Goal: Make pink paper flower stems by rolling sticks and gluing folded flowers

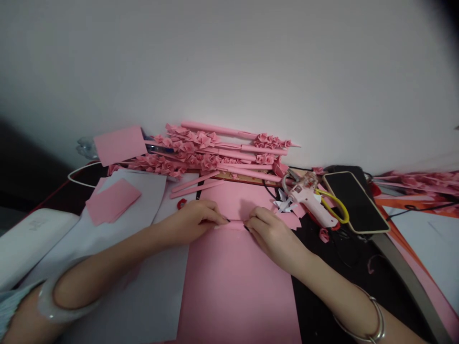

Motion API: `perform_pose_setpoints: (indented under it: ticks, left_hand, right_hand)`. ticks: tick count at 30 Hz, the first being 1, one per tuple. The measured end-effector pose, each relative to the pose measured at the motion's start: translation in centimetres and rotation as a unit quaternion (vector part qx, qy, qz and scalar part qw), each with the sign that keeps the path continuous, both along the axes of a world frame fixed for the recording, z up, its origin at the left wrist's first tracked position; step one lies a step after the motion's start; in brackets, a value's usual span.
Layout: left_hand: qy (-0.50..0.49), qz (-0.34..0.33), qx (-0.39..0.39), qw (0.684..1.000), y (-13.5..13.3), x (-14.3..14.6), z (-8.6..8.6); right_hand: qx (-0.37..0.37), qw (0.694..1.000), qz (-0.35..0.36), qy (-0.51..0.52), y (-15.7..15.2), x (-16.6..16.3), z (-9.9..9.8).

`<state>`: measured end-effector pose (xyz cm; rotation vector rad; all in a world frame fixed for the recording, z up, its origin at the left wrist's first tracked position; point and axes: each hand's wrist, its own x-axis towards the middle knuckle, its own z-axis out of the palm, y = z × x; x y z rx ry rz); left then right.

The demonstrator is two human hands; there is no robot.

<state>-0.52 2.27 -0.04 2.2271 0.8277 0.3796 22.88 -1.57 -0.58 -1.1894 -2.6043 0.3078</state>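
Note:
Between my hands lies a thin rolled strip of pink paper [235, 224], level above a large pink paper sheet [240, 291]. The fingertips of my left hand [199, 220] are closed on the strip's left end. At its right end, the thumb and fingers of my right hand [270, 234] pinch it. Parts of the strip are hidden under my fingers. To the right of my right hand are a glue gun [310, 200] and yellow-handled scissors [337, 205].
Pink paper flowers [201, 138] and rolled paper stems [215, 128] are heaped against the wall. On the left are white sheets [154, 286], pink paper squares [114, 200] and a white box-like object [32, 243]. A phone [355, 200] rests at the right, near an orange sheet [405, 229].

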Motion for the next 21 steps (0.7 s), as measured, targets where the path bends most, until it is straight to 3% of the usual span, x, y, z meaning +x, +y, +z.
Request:
perform_pose_setpoints:
  ticks: [8,17,21]
  left_hand:
    - [0.004,0.011,-0.065,0.998,1.0,-0.9,0.3]
    - [0.032,0.051,-0.072,0.996,0.8,-1.4,1.0]
    - [0.03,0.051,-0.065,0.996,0.8,-1.4,0.9]
  right_hand:
    - [0.008,1.0,-0.009,0.019,0.2,0.2,0.1]
    - [-0.042,0.996,-0.006,0.079,1.1,0.8,0.5]
    - [-0.035,0.998,-0.032,0.049,1.5,1.9,1.0]
